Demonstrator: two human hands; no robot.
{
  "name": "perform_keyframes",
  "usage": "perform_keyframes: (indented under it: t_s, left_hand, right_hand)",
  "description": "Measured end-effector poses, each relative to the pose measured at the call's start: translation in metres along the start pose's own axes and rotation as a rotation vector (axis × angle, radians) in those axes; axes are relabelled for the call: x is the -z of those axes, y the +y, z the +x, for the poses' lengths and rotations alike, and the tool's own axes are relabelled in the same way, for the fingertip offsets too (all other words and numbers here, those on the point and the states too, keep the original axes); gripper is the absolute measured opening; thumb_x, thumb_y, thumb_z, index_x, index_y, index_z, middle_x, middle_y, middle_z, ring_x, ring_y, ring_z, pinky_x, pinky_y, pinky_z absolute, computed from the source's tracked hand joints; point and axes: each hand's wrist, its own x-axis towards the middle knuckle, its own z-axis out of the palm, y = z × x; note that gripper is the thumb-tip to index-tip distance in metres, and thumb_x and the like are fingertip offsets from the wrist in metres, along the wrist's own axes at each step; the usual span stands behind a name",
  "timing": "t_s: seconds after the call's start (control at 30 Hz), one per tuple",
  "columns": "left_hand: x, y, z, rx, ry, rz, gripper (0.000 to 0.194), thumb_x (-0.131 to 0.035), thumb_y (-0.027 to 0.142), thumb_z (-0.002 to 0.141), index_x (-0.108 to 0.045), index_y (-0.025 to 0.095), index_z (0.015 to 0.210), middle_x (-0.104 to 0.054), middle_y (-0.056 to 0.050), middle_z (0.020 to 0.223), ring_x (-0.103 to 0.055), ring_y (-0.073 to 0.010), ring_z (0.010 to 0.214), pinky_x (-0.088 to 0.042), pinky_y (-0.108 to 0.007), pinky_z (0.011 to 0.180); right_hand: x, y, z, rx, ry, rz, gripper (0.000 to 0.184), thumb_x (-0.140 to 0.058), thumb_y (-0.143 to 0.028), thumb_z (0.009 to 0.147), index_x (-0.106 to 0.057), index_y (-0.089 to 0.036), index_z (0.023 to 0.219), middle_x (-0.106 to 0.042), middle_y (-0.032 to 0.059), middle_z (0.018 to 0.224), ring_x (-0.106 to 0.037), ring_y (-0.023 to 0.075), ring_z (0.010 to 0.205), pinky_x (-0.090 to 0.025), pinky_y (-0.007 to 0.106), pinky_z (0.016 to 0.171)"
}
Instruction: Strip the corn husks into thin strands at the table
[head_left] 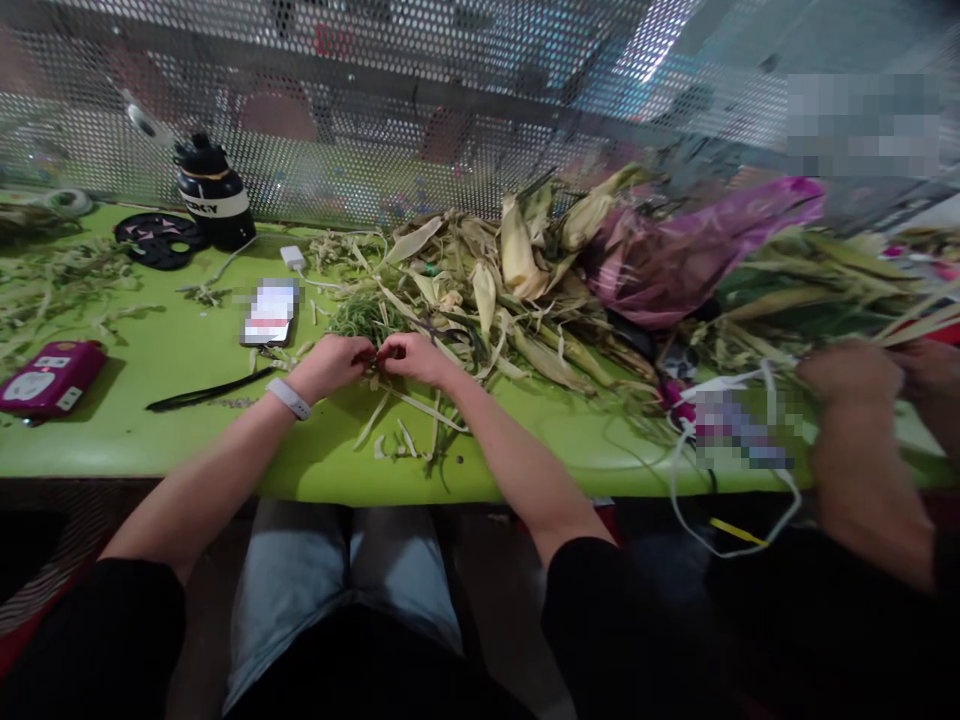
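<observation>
My left hand (335, 366) is closed in a pinch over the table, a pale band (288, 398) round its wrist. Almost touching it, my right hand (414, 359) is pinched too. Whatever lies between the fingertips is too small to make out. Just behind the hands sits a clump of thin green strands (366, 316). Pale husk strips (424, 408) lie on the green table (315, 462) in front of and below my right hand. Beyond it spreads a heap of dried corn husks (517, 260).
Left stand a magenta box-shaped device (54, 378), a black strap (210, 390), a phone (271, 312) and a dark bottle (216, 195). A pink plastic bag (675, 260) rests on the right of the heap. Another person's hands (851, 375) work at far right, near a white cable (675, 470). Perforated metal (420, 130) rises behind.
</observation>
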Motion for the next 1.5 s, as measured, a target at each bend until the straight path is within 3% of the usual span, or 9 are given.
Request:
perform_keyframes:
  t_s: [0.13, 0.37, 0.43, 0.63, 0.9, 1.2, 1.5]
  left_hand:
    - [-0.006, 0.003, -0.001, -0.031, 0.042, 0.116, 0.024, -0.050, 0.019, 0.083, -0.071, 0.018, 0.094, -0.073, -0.007, 0.083, -0.063, -0.0189, 0.071, -0.043, -0.026, 0.066]
    - [-0.014, 0.006, 0.000, -0.029, 0.106, 0.111, 0.025, -0.045, 0.023, 0.091, -0.068, 0.016, 0.097, -0.071, -0.011, 0.088, -0.063, -0.0192, 0.072, -0.044, -0.028, 0.068]
    - [-0.016, 0.005, 0.000, -0.033, 0.113, 0.124, 0.025, -0.044, 0.024, 0.092, -0.067, 0.016, 0.100, -0.070, -0.011, 0.089, -0.064, -0.0199, 0.073, -0.044, -0.028, 0.068]
    - [-0.019, 0.003, -0.001, -0.065, 0.139, 0.193, 0.029, -0.040, 0.025, 0.095, -0.067, 0.015, 0.103, -0.069, -0.012, 0.090, -0.063, -0.0198, 0.071, -0.044, -0.029, 0.067]
    - [-0.019, 0.003, -0.002, -0.123, 0.215, 0.113, 0.031, -0.042, 0.032, 0.096, -0.067, 0.016, 0.103, -0.069, -0.012, 0.091, -0.062, -0.0188, 0.072, -0.044, -0.028, 0.067]
    - [-0.018, 0.002, -0.003, -0.162, 0.246, 0.092, 0.031, -0.043, 0.033, 0.096, -0.068, 0.017, 0.102, -0.069, -0.012, 0.091, -0.063, -0.0185, 0.074, -0.046, -0.028, 0.070]
    - [-0.022, -0.002, -0.001, -0.273, 0.325, 0.230, 0.033, -0.039, 0.030, 0.099, -0.067, 0.017, 0.111, -0.072, -0.010, 0.089, -0.065, -0.0175, 0.069, -0.047, -0.027, 0.062]
  right_hand:
    - [-0.001, 0.003, 0.001, 0.006, 0.012, 0.019, 0.015, -0.063, -0.022, 0.068, -0.066, -0.013, 0.080, -0.063, -0.0009, 0.070, -0.049, 0.0091, 0.061, -0.039, 0.022, 0.059]
    - [-0.001, 0.004, 0.005, -0.093, 0.038, 0.168, 0.005, -0.058, -0.018, 0.073, -0.060, -0.015, 0.078, -0.060, -0.0025, 0.063, -0.055, 0.0099, 0.057, -0.042, 0.022, 0.055]
    - [0.000, 0.003, 0.005, -0.110, 0.049, 0.242, 0.011, -0.061, -0.017, 0.074, -0.058, -0.016, 0.084, -0.061, -0.0031, 0.067, -0.055, 0.0089, 0.055, -0.041, 0.020, 0.052]
    - [0.005, -0.003, 0.002, -0.092, -0.099, 0.412, 0.019, -0.066, -0.019, 0.073, -0.062, -0.012, 0.090, -0.061, -0.0040, 0.071, -0.050, 0.0054, 0.055, -0.039, 0.020, 0.055]
    - [0.008, 0.002, 0.002, -0.109, -0.113, 0.441, 0.028, -0.073, -0.027, 0.066, -0.065, -0.011, 0.087, -0.056, -0.0075, 0.061, -0.042, 0.0039, 0.053, -0.030, 0.020, 0.052]
    - [0.009, 0.008, 0.005, -0.145, -0.020, 0.420, 0.016, -0.065, -0.028, 0.075, -0.062, -0.013, 0.081, -0.058, -0.0050, 0.060, -0.049, 0.0059, 0.052, -0.036, 0.019, 0.051]
    - [0.016, 0.002, -0.001, -0.126, -0.181, 0.458, 0.034, -0.076, -0.031, 0.065, -0.068, -0.009, 0.090, -0.056, -0.0072, 0.060, -0.041, 0.0030, 0.052, -0.027, 0.018, 0.050]
